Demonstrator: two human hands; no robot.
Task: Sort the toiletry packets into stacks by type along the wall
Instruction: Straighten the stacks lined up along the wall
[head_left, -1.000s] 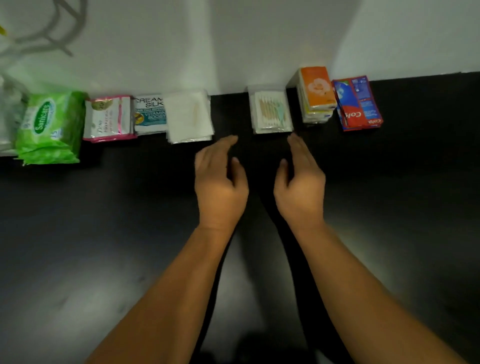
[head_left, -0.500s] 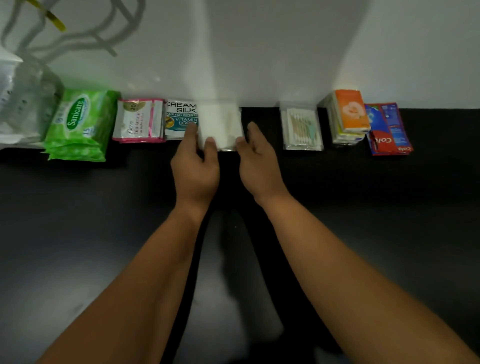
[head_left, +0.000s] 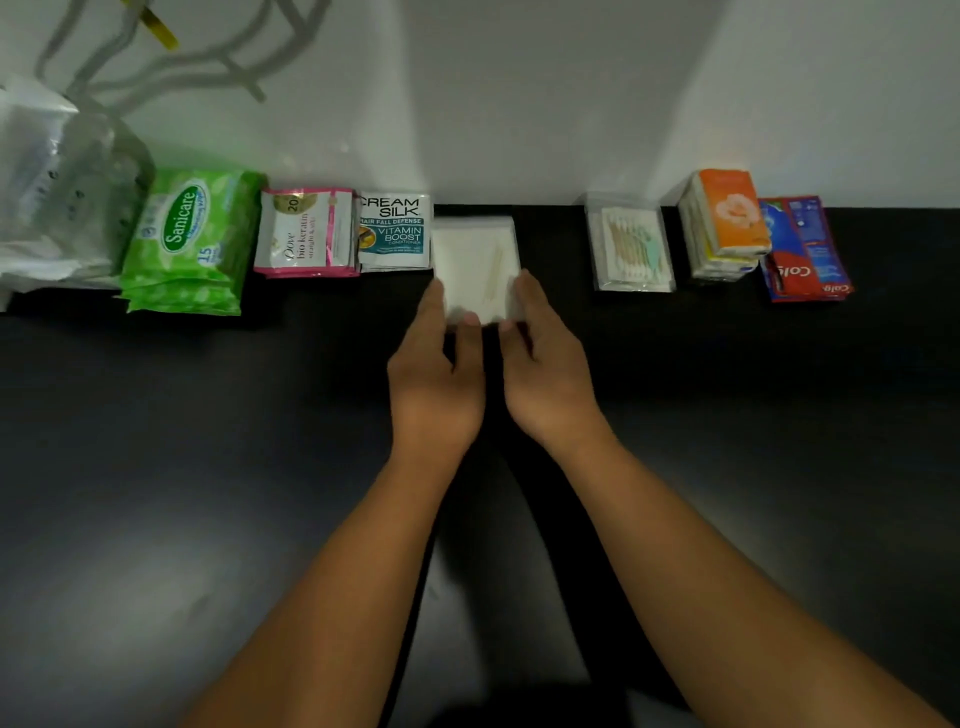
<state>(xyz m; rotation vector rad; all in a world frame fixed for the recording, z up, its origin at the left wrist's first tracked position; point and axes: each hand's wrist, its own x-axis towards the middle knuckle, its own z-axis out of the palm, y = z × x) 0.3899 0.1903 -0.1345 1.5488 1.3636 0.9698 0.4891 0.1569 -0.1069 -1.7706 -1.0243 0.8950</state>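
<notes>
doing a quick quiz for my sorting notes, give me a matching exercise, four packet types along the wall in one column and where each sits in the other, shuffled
Things
1. Sanicare wipes pack
2. white packet stack
3. cotton bud packet
4. Colgate sachets

Places
A. right end of the row
B. touched by the left hand and right hand
C. next to the clear plastic bag
D. just left of the orange tissue pack

Pairs: 1-C, 2-B, 3-D, 4-A
</notes>
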